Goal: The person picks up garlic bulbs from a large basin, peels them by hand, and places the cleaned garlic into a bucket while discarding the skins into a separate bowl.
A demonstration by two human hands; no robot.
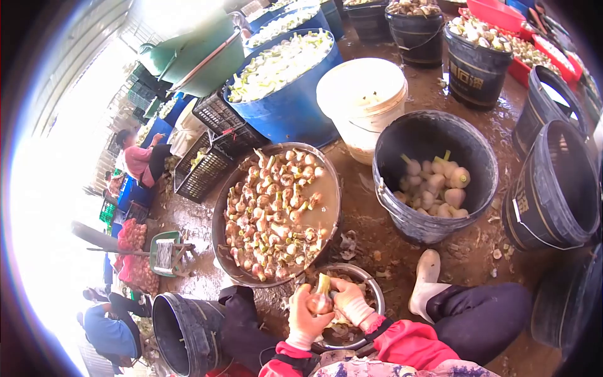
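My left hand (304,325) is closed around a garlic bulb (320,305) with a purplish skin and a pale cut stem pointing up. From the other side, my right hand (353,301) grips the same bulb near the base of the stem; its fingertips are partly hidden. Both hands are over a metal bowl (378,294) with peeled skins in it. Just beyond lies a wide basin (221,264) of murky water full of unpeeled garlic bulbs (270,210). To its right stands a black bucket (427,231) holding peeled white garlic bulbs (440,182).
A white bucket (370,122) and a blue tub (270,116) of garlic stand ahead. Black buckets (553,188) line the right. Another bucket (182,333) is at lower left, near a small stool (165,254). Other people sit along the left. The floor is wet and littered with skins.
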